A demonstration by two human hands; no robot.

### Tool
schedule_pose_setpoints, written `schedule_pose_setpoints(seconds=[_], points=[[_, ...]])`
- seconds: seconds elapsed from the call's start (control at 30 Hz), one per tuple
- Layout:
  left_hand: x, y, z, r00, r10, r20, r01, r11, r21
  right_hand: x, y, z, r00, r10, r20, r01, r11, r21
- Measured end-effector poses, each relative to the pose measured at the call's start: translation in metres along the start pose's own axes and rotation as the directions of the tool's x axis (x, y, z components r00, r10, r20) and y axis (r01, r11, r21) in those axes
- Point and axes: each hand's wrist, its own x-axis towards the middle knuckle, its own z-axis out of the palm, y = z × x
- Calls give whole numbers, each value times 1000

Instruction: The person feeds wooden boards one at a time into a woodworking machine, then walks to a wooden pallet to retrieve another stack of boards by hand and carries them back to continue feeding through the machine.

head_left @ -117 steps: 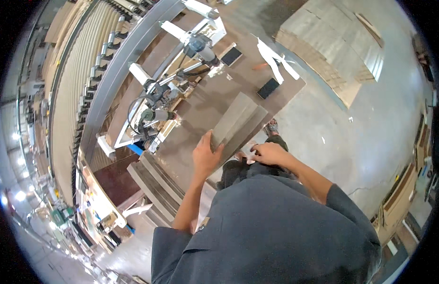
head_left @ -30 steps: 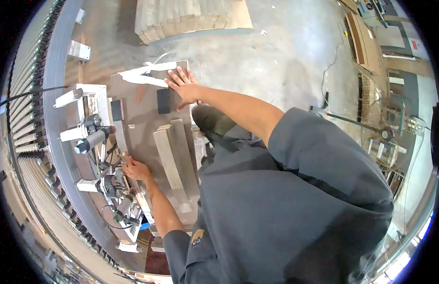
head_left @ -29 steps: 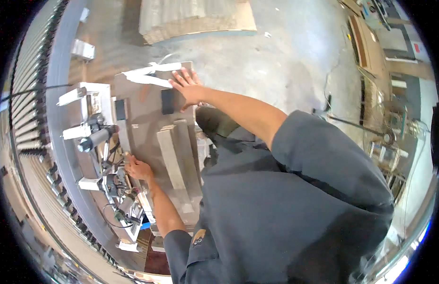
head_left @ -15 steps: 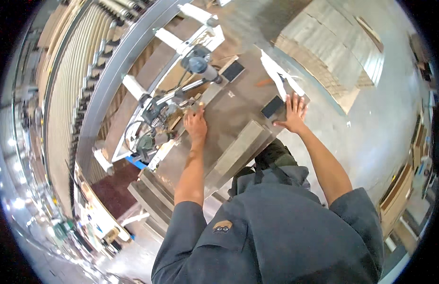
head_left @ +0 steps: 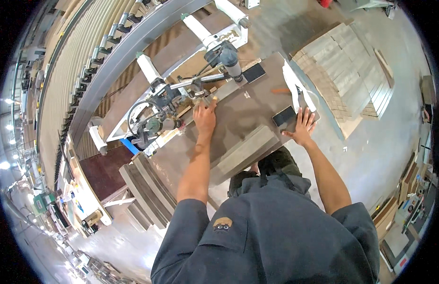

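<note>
My left hand [head_left: 205, 120] is at the inner edge of the brown worktable [head_left: 236, 109], its fingers bent against a narrow grey-brown board [head_left: 227, 91] beside the machine. Part of that grip is hidden. Close in front of this hand are power tool heads, one with a grey motor body [head_left: 230, 60] and another with a green end [head_left: 154, 125]. My right hand [head_left: 303, 128] rests on the table's right corner, fingers spread and holding nothing. Next to it lie a black rectangular pad [head_left: 284, 116] and a white forked piece [head_left: 293, 81].
Several stacked boards [head_left: 245, 154] lie along the table's near edge, with more boards [head_left: 146, 187] at the lower left. A large pile of planks [head_left: 345, 71] stands on the right. A second black pad [head_left: 254, 73] and an orange-brown strip [head_left: 280, 90] are farther back. A grey beam [head_left: 117, 71] crosses the left.
The whole view has shifted, so the table and machine appear farther right and lower. Both hands keep nearly the same places on the table, the right one still spread.
</note>
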Motion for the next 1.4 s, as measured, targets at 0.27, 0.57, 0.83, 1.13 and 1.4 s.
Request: schedule_pose_setpoints(seconds=[0.27,0.57,0.83,1.13,1.4], points=[[0,3,3,998,55,-23,-54,998,29,-1,2,-1,999,33,1,-33,999,25],[-9,-14,6,998,38,44,-40,999,35,-4,-7,-5,1000,16,20,-17,1000,25],[2,2,4,997,61,50,-61,998,-5,-5,-1,-5,999,29,-18,-28,998,54],[-8,-7,9,998,62,13,-62,998,-7,-5,-4,-12,999,24,39,-24,1000,0],[-2,12,0,997,-58,49,57,998,30,-2,4,-3,1000,1,-19,0,1000,24]])
